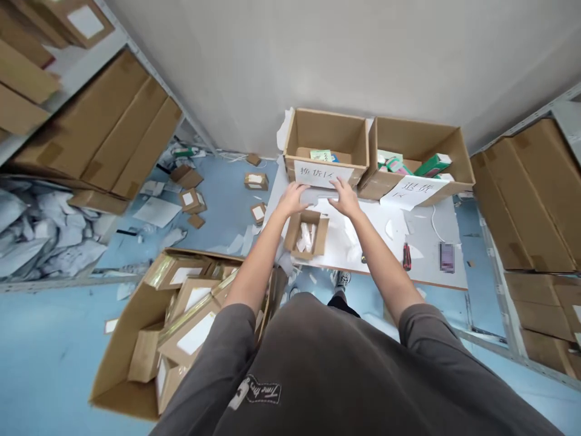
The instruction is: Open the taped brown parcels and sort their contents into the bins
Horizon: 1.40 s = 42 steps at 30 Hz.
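On the white table, my left hand (293, 198) and my right hand (344, 197) reach toward the lower edge of a white paper sign (321, 174) on the front of an open cardboard box (327, 130). A pale, flat item (319, 196) spans the gap between my hands, and the fingers of both curl at its ends. Just below sits a small open carton (294, 233) with white wrapped items (306, 237) inside. Green and blue packages lie in the box behind the sign.
To the right, a second box (417, 139) holds green packages. A red-handled tool (407, 257) and a phone (446, 257) lie on the table (456, 277). A big carton of parcels (120, 363) stands lower left. Stacked shelves flank both sides.
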Available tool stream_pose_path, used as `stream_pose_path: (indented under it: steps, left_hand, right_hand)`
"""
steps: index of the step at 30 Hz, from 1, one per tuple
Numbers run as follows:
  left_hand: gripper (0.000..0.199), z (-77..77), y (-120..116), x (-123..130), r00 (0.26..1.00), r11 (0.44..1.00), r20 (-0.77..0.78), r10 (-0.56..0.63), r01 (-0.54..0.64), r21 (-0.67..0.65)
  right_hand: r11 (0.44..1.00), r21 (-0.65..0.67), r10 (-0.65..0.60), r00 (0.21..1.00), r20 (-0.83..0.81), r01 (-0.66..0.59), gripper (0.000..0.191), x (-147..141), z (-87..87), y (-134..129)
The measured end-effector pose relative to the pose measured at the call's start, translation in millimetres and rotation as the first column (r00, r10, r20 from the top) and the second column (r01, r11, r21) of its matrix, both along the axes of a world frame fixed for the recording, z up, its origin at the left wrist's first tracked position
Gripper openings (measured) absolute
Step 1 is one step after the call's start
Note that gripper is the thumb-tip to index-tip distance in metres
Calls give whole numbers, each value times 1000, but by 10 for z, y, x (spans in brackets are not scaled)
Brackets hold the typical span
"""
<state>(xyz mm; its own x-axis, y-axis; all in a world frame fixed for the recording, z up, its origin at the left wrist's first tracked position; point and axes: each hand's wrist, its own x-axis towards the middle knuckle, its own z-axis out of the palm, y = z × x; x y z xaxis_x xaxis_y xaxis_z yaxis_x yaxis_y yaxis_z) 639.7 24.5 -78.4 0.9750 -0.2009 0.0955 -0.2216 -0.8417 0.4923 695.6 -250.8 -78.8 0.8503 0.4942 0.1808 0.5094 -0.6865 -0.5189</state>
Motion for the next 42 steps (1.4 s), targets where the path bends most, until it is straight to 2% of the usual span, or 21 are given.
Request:
stream_pose_path:
  steps: [3, 5, 7, 9, 11, 13, 15, 18, 21, 24, 26, 28, 31, 33, 35, 38, 40, 42]
  left_hand:
    - [54, -375, 85, -748, 979, 990, -168, -116, 128, 62]
    - [51, -608, 23, -1161, 940, 973, -298, -164, 205, 110]
    - [52, -825, -54, -1483, 899, 959, -414, -145, 231, 166]
    - [41, -1017, -106, -1708, 881, 950, -454, -135, 245, 193]
    - [28, -1168, -132, -1847, 898, 956, -419, -136, 230, 182]
    - [23, -1258, -146, -1924, 920, 968, -367, -140, 204, 144]
    - [24, -1278, -164, -1967, 934, 977, -327, -142, 186, 107]
    - [21, -1171, -231, -2005, 955, 980, -256, -149, 177, 87]
    - [20, -938, -411, -2011, 971, 979, -167, -169, 185, 89]
    - [20, -643, -803, -1981, 973, 970, -93, -209, 218, 106]
    - [20, -448, -1216, -1955, 963, 956, -56, -264, 269, 116]
    - [21, -280, -1753, -1934, 940, 932, -26, -340, 341, 121]
    - [22, -117, -2757, -1924, 881, 874, -6, -472, 469, 124]
    - [22, -78, -3521, -1956, 814, 809, -9, -580, 577, 114]
    - [22, -93, -4317, -2054, 714, 710, -24, -699, 698, 95]
    - [22, -206, -5482, -2368, 511, 509, -46, -858, 859, 56]
    - [22, -328, -6181, -2676, 363, 363, -52, -930, 932, 25]
    - [21, -467, -6778, -3022, 227, 228, -59, -972, 974, -3]
  right_hand:
    - [995, -80, 49, 990, -130, -60, 68, -810, -476, 382]
    - [980, -171, 63, 972, -227, -103, 65, -1315, -771, 481]
    - [953, -269, 45, 943, -330, -139, 69, -1726, -1020, 490]
    - [933, -330, 16, 930, -366, -146, 65, -2010, -1216, 447]
    - [931, -342, 6, 939, -345, -131, 47, -2168, -1358, 383]
    - [942, -319, -1, 950, -312, -104, 29, -2229, -1443, 314]
    - [958, -277, -7, 959, -284, -75, 20, -2239, -1468, 246]
    - [979, -198, 5, 975, -224, -50, 16, -2237, -1386, 115]
    - [991, -127, 8, 987, -161, -29, 16, -2259, -1176, -131]
    - [997, -79, -32, 993, -110, 23, 14, -2330, -896, -581]
    - [995, -53, -92, 993, -80, 88, 13, -2428, -707, -1016]
    - [984, -35, -176, 983, -61, 174, 13, -2589, -542, -1558]
    - [945, -30, -327, 944, -47, 326, 13, -2972, -373, -2519]
    - [894, -35, -448, 893, -46, 447, 12, -3340, -323, -3198]
    - [814, -49, -580, 813, -50, 578, 13, -3807, -321, -3846]
    - [643, -85, -766, 641, -51, 761, 12, -4660, -394, -4666]
    - [510, -110, -860, 507, -51, 853, 10, -5264, -475, -5075]
    - [382, -128, -924, 377, -60, 915, 8, -5821, -568, -5370]
